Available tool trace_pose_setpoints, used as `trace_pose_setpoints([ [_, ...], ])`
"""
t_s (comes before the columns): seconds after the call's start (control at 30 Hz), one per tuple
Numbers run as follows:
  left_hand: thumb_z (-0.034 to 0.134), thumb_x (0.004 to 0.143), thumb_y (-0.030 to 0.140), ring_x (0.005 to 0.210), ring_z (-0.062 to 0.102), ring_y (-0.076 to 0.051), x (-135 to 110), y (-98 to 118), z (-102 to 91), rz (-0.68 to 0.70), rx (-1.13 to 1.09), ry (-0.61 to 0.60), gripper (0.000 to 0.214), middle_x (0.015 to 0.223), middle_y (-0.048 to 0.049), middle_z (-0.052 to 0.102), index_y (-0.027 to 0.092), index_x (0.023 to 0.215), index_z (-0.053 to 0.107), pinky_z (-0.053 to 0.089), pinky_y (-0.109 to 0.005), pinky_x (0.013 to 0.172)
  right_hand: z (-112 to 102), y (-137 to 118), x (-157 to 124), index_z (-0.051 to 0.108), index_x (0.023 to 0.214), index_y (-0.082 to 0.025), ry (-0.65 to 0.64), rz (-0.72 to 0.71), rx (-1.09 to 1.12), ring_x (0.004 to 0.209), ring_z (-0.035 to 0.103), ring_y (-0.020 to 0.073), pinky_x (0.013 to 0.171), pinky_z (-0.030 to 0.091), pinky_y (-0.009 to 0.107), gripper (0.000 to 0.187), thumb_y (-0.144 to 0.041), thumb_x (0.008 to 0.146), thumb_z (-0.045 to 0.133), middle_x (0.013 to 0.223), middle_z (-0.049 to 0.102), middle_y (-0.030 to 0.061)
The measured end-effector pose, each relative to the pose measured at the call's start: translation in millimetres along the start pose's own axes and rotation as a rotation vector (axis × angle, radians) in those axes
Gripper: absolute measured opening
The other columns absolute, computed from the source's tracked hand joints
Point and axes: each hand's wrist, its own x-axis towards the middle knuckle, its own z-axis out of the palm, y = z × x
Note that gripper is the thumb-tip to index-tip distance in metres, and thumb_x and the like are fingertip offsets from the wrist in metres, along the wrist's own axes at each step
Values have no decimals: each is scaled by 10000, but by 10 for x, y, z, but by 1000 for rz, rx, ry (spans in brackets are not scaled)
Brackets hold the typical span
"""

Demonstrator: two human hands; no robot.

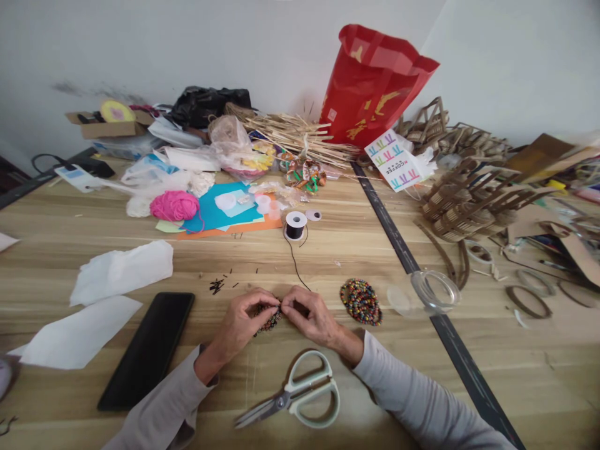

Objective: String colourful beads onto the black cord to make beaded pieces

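My left hand (242,323) is closed in a pinch on a string of small dark, multicoloured beads (270,320), partly hidden under its fingers. Right beside it, my right hand (310,314) pinches at the same spot, its fingertips meeting the left ones. What lies between the right fingertips is too small to make out. A black cord (295,262) runs from a white spool (295,226) down toward my right hand. Coiled bead strings (360,302) lie to the right of that hand. Scissors with pale green handles (312,390) rest on the table just below both hands.
Short black cord scraps (217,285) lie left of the hands, near a black phone (147,350) and white paper (122,273). Pink yarn (175,205), a red bag (375,87) and small woven baskets (464,206) stand farther back. Clear tape rolls (435,291) sit to the right.
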Motion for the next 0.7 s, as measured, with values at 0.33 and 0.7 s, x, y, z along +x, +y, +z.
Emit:
trace_pose_setpoints([
  [0.33, 640, 751, 149, 778, 648, -179, -5, -23, -2, -17, -18, -13, 66, 802, -62, 688, 149, 764, 704, 506, -268, 713, 0, 11, -7, 588, 811, -158, 8, -5, 1, 665, 507, 137, 611, 405, 248, 196, -284, 923, 490, 718, 553, 32],
  [0.7, 643, 753, 150, 765, 643, -169, -12, -43, 7, -33, -27, -25, 57, 795, -55, 686, 152, 769, 698, 495, -254, 702, -10, 6, -7, 590, 823, -157, -6, -38, 18, 687, 518, 142, 631, 418, 253, 184, -267, 928, 486, 735, 564, 41],
])
